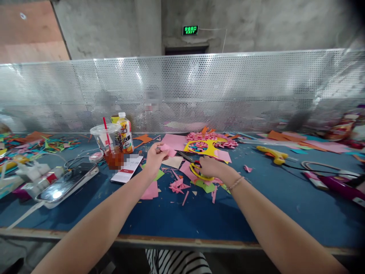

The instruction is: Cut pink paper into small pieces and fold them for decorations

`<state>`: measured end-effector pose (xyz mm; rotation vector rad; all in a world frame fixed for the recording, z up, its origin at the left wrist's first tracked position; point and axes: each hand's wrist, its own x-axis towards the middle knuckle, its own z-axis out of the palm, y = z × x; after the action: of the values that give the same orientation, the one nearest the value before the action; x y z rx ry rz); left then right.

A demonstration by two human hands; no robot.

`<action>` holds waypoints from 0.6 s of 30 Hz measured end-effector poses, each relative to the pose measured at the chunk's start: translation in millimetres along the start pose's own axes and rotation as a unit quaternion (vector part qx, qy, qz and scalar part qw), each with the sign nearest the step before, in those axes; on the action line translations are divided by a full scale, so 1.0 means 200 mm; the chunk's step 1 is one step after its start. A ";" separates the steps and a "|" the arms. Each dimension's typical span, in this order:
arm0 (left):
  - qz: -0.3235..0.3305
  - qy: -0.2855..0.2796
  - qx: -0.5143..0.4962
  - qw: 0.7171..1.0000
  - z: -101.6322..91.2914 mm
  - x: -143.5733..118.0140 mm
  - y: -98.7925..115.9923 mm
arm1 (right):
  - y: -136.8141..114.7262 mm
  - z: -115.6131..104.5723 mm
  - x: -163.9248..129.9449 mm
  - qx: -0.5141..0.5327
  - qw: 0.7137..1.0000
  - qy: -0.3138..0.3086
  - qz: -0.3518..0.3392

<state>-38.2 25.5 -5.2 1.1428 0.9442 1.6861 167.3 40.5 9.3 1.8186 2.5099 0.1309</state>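
Pinched between thumb and fingertips, a small folded piece of pink paper (168, 149) sits in the left hand (154, 158), raised a little above the blue table (176, 217) and just in front of the plastic cup. The right hand (211, 167) is closed through the yellow handles of a pair of scissors (194, 167), whose dark blades point left toward the pink paper; whether the blade tips touch it cannot be told.

Directly under and between the hands lies a scatter of pink, green and cream paper scraps (178, 185). Behind them rest a yellow cut-out sheet (203, 146) and a heap of pink paper flowers (212, 137), close to the perforated metal screen (182, 91) that closes off the far edge of the table.

To the left, the lidded cup with a red straw (110, 146) and a juice bottle (125, 133) stand just beside the left hand, with a white card (127, 168) and a phone (68, 184) nearer the front. To the right, a yellow glue gun (272, 154) and a purple tool (338, 186) lie well apart from the right hand.

Bare blue surface runs along the near edge, beneath both forearms.
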 end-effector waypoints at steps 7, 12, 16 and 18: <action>0.069 0.016 0.027 0.997 -0.01 0.02 -0.01 | 0.07 0.04 0.08 0.050 0.998 -0.024 0.012; 0.021 0.008 -0.040 0.999 0.00 0.01 0.00 | 0.10 0.04 0.10 0.071 0.996 0.027 0.049; 0.013 0.004 -0.108 0.994 0.01 0.00 0.01 | 0.06 0.00 0.08 0.193 0.972 0.125 0.057; 0.033 0.016 -0.117 0.993 0.00 0.01 0.01 | 0.02 0.00 0.08 0.313 0.940 0.134 0.037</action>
<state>-38.4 26.1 -1.8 1.0026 0.7133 1.8187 165.4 56.5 9.5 2.2346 2.9022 -0.5143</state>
